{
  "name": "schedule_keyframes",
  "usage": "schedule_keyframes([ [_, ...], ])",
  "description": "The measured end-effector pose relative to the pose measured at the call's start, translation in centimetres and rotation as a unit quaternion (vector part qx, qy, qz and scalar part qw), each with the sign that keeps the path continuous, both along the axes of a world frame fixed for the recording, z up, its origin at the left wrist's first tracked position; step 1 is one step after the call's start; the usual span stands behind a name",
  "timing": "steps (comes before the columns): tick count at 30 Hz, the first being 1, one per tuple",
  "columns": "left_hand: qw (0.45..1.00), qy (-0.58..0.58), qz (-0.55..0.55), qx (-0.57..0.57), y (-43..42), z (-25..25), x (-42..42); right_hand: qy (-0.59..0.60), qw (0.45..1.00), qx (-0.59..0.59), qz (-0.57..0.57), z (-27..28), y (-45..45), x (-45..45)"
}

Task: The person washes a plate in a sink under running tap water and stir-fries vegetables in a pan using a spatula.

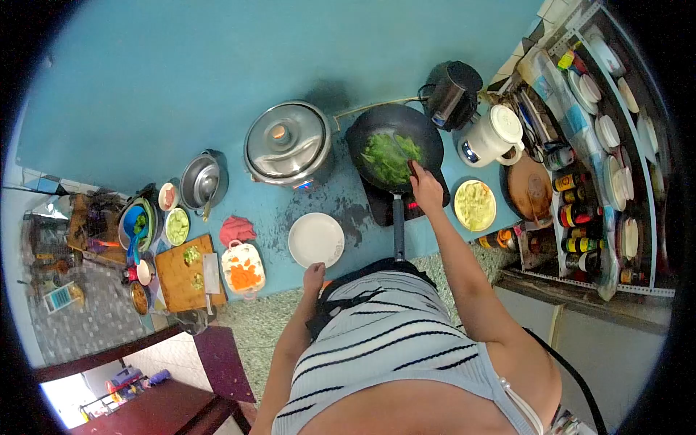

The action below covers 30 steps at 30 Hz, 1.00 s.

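Beside the black wok (362, 133), my right hand (426, 187) is closed around the dark end of a thin cooking utensil, perhaps a spatula; its blade is hard to make out among the chopped green leaves (384, 161) in the pan. The wok's long handle (399, 228) points toward my body, free of either hand. My left hand (315, 275) hangs at the counter's front edge, fingers curled, at the near rim of a white plate (316, 239). Whether it grips anything there is hidden. The plate lies flat and bare.
Left of the wok stands a lidded steel pot (286, 145). A cleaver (211, 275) lies on a wooden board (177, 283), beside a dish of orange pieces (245, 275). To the right are a pale green vegetable plate (475, 206), a white jug (493, 138) and a dark kettle (457, 90).
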<state>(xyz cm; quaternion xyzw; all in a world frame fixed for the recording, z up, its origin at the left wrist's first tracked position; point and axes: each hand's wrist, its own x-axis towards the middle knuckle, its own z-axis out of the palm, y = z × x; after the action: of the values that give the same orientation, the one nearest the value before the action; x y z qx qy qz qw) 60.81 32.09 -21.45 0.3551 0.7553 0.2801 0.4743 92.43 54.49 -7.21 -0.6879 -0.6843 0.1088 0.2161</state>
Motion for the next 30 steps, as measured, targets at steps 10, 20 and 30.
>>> schedule_keyframes([
  [10,0.999,0.034,-0.041,0.004,1.1,-2.5,-2.1,-0.128,0.991,0.023,0.044,3.3,-6.0,3.8],
  [20,0.997,0.006,-0.078,-0.025,3.7,-1.5,-1.1,-0.042,0.995,-0.052,-0.076,2.1,-7.2,2.8],
  [30,0.996,0.014,-0.092,-0.005,3.7,-1.8,-2.5,0.059,0.99,-0.063,-0.115,4.0,-6.9,-0.1],
])
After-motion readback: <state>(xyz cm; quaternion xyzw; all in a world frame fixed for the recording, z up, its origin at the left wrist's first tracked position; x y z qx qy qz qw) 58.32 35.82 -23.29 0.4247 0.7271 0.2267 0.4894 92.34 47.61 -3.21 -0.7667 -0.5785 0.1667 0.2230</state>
